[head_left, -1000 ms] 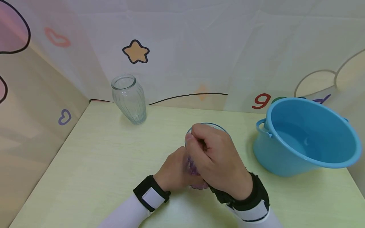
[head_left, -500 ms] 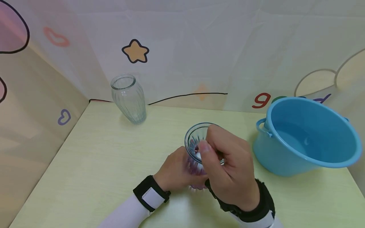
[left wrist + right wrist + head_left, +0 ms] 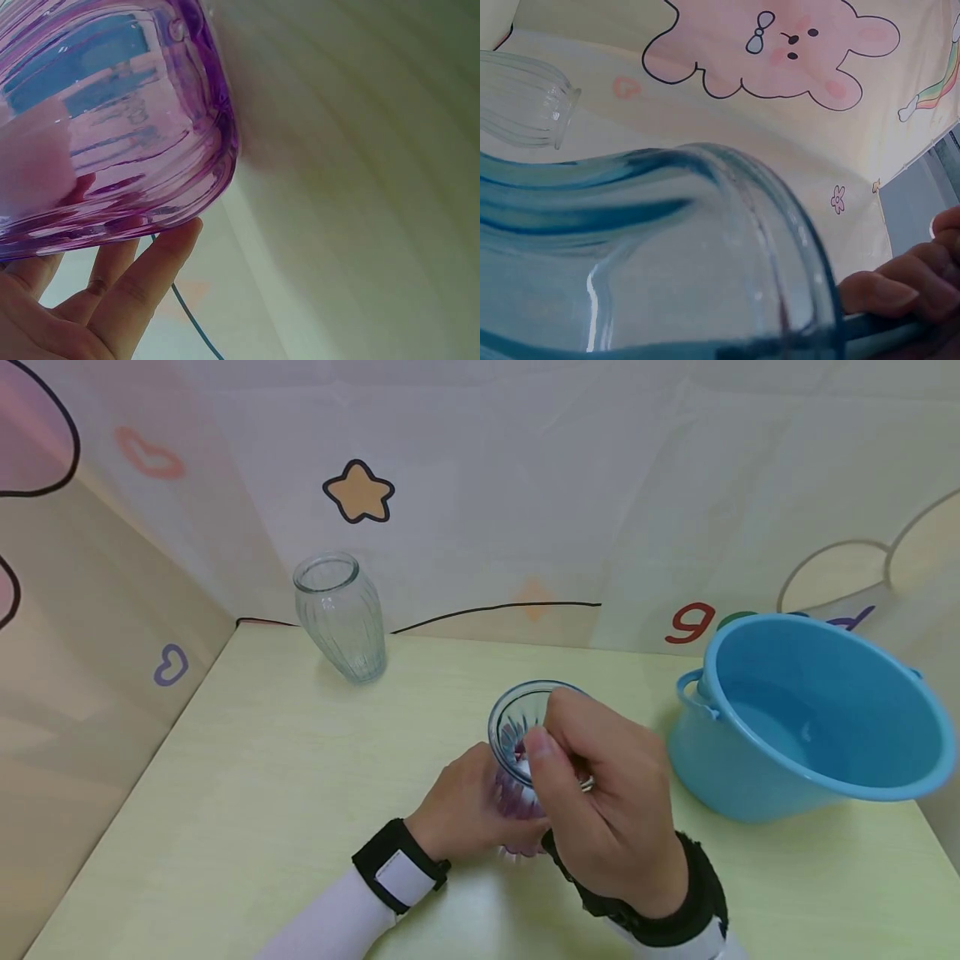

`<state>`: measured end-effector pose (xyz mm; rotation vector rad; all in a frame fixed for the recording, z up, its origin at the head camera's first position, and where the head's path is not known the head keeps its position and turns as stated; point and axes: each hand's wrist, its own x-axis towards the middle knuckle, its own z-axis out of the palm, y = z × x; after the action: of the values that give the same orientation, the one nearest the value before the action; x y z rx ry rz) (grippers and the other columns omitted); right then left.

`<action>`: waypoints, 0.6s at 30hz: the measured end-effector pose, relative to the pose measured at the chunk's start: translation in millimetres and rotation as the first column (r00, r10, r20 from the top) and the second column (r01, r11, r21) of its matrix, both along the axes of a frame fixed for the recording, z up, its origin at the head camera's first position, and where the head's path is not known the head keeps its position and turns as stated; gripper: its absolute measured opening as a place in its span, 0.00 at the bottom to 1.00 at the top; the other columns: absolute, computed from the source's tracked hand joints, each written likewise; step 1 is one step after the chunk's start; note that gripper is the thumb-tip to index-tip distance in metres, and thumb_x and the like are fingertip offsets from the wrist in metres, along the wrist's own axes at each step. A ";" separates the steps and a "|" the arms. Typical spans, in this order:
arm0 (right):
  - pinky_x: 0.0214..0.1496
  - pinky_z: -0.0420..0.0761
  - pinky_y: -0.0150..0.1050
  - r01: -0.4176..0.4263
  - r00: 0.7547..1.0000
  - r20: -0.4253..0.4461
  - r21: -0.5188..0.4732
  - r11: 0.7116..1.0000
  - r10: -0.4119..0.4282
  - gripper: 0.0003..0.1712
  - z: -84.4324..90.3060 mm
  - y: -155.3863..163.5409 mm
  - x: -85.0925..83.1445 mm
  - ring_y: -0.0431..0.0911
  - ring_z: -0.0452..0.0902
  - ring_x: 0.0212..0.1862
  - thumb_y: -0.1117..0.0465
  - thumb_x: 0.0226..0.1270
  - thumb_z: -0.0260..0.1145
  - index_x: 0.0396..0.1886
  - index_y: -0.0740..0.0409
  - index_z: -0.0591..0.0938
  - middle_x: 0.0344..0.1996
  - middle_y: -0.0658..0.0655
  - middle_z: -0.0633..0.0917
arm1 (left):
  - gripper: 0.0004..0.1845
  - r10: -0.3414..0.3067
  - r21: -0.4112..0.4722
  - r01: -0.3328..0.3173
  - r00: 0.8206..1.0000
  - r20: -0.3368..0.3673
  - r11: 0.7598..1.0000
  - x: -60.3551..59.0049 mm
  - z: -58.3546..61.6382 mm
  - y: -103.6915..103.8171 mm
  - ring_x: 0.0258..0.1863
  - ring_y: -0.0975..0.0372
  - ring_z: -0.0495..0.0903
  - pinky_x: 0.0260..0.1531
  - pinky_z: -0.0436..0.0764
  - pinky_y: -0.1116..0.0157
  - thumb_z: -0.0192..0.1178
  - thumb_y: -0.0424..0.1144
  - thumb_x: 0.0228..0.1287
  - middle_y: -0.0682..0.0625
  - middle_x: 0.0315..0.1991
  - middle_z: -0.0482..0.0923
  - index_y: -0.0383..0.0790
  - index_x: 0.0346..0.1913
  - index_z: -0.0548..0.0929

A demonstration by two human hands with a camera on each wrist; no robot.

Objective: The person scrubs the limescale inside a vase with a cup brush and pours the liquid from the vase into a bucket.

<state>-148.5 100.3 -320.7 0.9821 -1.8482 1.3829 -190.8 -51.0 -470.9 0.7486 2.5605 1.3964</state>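
A ribbed glass vase [image 3: 516, 800], blue at the rim and purple at its base, leans on the table before me. My left hand [image 3: 465, 802] grips its lower body; in the left wrist view the fingertips [image 3: 180, 236] lie along the purple glass. Curled at the right of the vase's mouth is my right hand [image 3: 611, 797], thumb tip over the opening. Just below that thumb shows a white, sponge-like thing [image 3: 34, 157], which reaches down inside the vase; a small red bit sits beside it. The right hand appears to hold this thing, though its grip is mostly hidden.
A clear ribbed glass vase [image 3: 345, 631] stands at the back left of the pale table [image 3: 225, 802]. To the right is a large blue bucket [image 3: 738, 777] with nothing visible in it. A printed cloth backdrop [image 3: 480, 485] rises behind the table.
My right hand has shifted right and slightly down from over the vase's mouth, uncovering the rim's left side. Over the last half second it has barely moved. The left hand keeps its place.
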 end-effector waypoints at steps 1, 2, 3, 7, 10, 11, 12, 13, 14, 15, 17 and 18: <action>0.19 0.52 0.26 0.010 1.000 0.017 0.011 1.000 -0.010 0.15 0.2 0.0 -0.4 0.37 0.56 0.20 0.73 0.63 0.53 0.19 0.56 0.65 0.17 0.50 0.61 | 0.39 -0.001 -0.002 0.001 1.000 0.000 1.000 0.1 0.1 -0.1 0.43 0.68 0.79 0.44 0.82 0.65 0.78 0.61 0.47 0.69 0.44 0.81 0.69 0.62 0.70; 0.19 0.52 0.26 0.018 0.999 0.036 0.019 1.000 -0.019 0.15 0.5 0.1 -1.1 0.37 0.56 0.20 0.73 0.63 0.54 0.19 0.56 0.65 0.17 0.50 0.60 | 0.39 -0.003 -0.003 0.003 1.000 0.000 1.000 0.4 0.2 -0.2 0.43 0.68 0.79 0.44 0.82 0.65 0.78 0.61 0.47 0.69 0.44 0.81 0.69 0.62 0.70; 0.19 0.52 0.27 0.029 0.998 0.051 0.027 0.999 -0.030 0.16 0.7 0.0 -2.0 0.37 0.55 0.20 0.74 0.63 0.54 0.19 0.56 0.65 0.16 0.50 0.60 | 0.39 -0.006 0.001 0.006 1.000 0.004 1.000 0.5 0.5 -0.3 0.43 0.69 0.80 0.44 0.82 0.65 0.78 0.61 0.46 0.69 0.44 0.81 0.69 0.61 0.70; 0.18 0.53 0.28 0.051 0.990 0.126 0.056 0.997 -0.058 0.17 0.3 0.2 -5.5 0.36 0.56 0.19 0.74 0.66 0.55 0.19 0.56 0.65 0.15 0.49 0.62 | 0.40 -0.015 0.012 0.015 1.000 0.025 1.000 0.9 1.2 -0.4 0.46 0.69 0.80 0.47 0.82 0.65 0.79 0.61 0.45 0.69 0.47 0.81 0.69 0.61 0.69; 0.18 0.53 0.29 0.055 0.982 0.174 0.084 0.995 -0.069 0.20 0.4 0.1 -7.3 0.36 0.56 0.19 0.74 0.68 0.55 0.19 0.55 0.64 0.16 0.49 0.62 | 0.39 -0.016 0.013 0.016 0.999 0.037 1.000 0.9 1.9 -0.5 0.46 0.69 0.81 0.47 0.83 0.65 0.80 0.60 0.45 0.69 0.47 0.81 0.69 0.60 0.70; 0.19 0.53 0.29 0.055 0.980 0.187 0.096 0.994 -0.072 0.20 0.6 -0.2 -7.7 0.36 0.56 0.20 0.74 0.69 0.55 0.19 0.55 0.64 0.16 0.49 0.62 | 0.39 -0.016 0.011 0.015 0.999 0.036 1.000 1.0 2.2 -0.8 0.46 0.69 0.81 0.47 0.83 0.65 0.80 0.60 0.45 0.69 0.46 0.81 0.69 0.59 0.70; 0.18 0.53 0.29 0.056 0.978 0.192 0.106 0.993 -0.075 0.20 1.0 -0.6 -8.0 0.36 0.56 0.20 0.74 0.70 0.55 0.19 0.55 0.64 0.16 0.49 0.61 | 0.38 -0.016 0.010 0.015 0.999 0.037 1.000 0.9 2.4 -0.9 0.46 0.69 0.81 0.47 0.83 0.65 0.80 0.59 0.45 0.69 0.46 0.81 0.68 0.59 0.70; 0.18 0.53 0.30 0.057 0.977 0.199 0.114 0.992 -0.079 0.21 1.4 -1.3 -8.2 0.36 0.56 0.20 0.74 0.70 0.55 0.19 0.55 0.64 0.16 0.49 0.61 | 0.37 -0.017 0.012 0.017 0.999 0.040 1.000 0.9 2.7 -1.1 0.45 0.69 0.81 0.45 0.83 0.65 0.80 0.59 0.45 0.68 0.45 0.81 0.68 0.58 0.71; 0.18 0.53 0.30 0.059 0.975 0.205 0.121 0.991 -0.083 0.21 1.9 -1.9 -8.4 0.37 0.56 0.20 0.73 0.71 0.56 0.18 0.55 0.64 0.16 0.49 0.61 | 0.37 -0.016 0.010 0.016 0.999 0.040 1.000 0.9 2.8 -1.3 0.44 0.68 0.81 0.44 0.83 0.65 0.81 0.58 0.45 0.68 0.44 0.81 0.67 0.57 0.71; 0.18 0.53 0.30 0.060 0.974 0.210 0.130 0.990 -0.086 0.21 2.1 -2.3 -8.7 0.37 0.56 0.20 0.73 0.72 0.56 0.18 0.55 0.64 0.17 0.50 0.60 | 0.37 -0.017 0.010 0.017 0.999 0.041 1.000 0.9 2.9 -1.4 0.43 0.68 0.81 0.43 0.83 0.66 0.81 0.58 0.45 0.68 0.43 0.81 0.67 0.57 0.71; 0.17 0.54 0.31 0.059 0.970 0.223 0.150 0.987 -0.092 0.21 2.4 -3.3 -9.3 0.37 0.56 0.19 0.72 0.73 0.55 0.18 0.55 0.64 0.16 0.49 0.60 | 0.35 -0.022 0.016 0.021 0.999 0.045 1.000 1.0 3.2 -1.7 0.39 0.68 0.81 0.38 0.83 0.66 0.81 0.57 0.45 0.66 0.40 0.82 0.66 0.55 0.72; 0.17 0.54 0.31 0.057 0.969 0.228 0.158 0.986 -0.093 0.21 2.2 -3.7 -9.6 0.37 0.57 0.19 0.71 0.73 0.55 0.18 0.55 0.64 0.16 0.49 0.60 | 0.34 -0.024 0.020 0.024 0.999 0.048 1.000 1.0 3.3 -1.7 0.38 0.68 0.81 0.36 0.83 0.66 0.81 0.56 0.45 0.66 0.38 0.82 0.66 0.54 0.72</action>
<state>-158.1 96.6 -318.5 0.8401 -2.1691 1.3787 -189.8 -52.7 -467.7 0.7369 2.4969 1.4165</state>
